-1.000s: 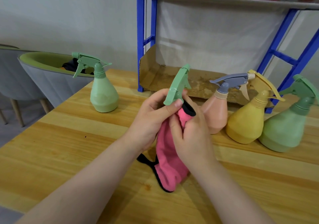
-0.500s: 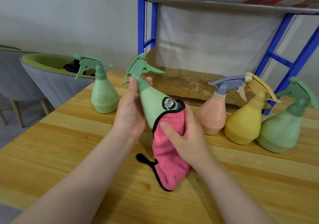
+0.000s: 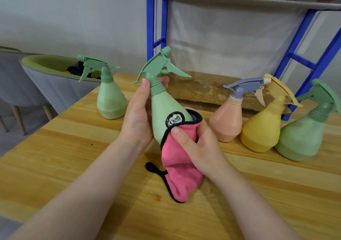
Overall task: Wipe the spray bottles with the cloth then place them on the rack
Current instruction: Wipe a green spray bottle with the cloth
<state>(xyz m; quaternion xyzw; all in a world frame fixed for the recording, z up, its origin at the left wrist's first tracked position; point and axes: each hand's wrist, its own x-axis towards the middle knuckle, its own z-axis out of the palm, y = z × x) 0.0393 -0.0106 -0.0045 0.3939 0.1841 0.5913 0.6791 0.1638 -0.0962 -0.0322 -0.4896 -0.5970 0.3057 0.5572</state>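
Pink cloth, pinched by the right hand, now wraps the base of the green bottle. Left hand grips its neck above the table, spray head turned upright since a second ago; wiping has moved to the body.

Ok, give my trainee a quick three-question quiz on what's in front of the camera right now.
1. True or false: the left hand grips the held green bottle near its neck.
2. Which item does the right hand press against that bottle's lower body? A) a sponge B) the pink cloth C) a paper towel
3. Fill in: counting all colours, ____ bottles stand on the wooden table, apart from the held one.

Key:
1. True.
2. B.
3. Four: a green bottle at left, a peach bottle, a yellow bottle and a green bottle at right.
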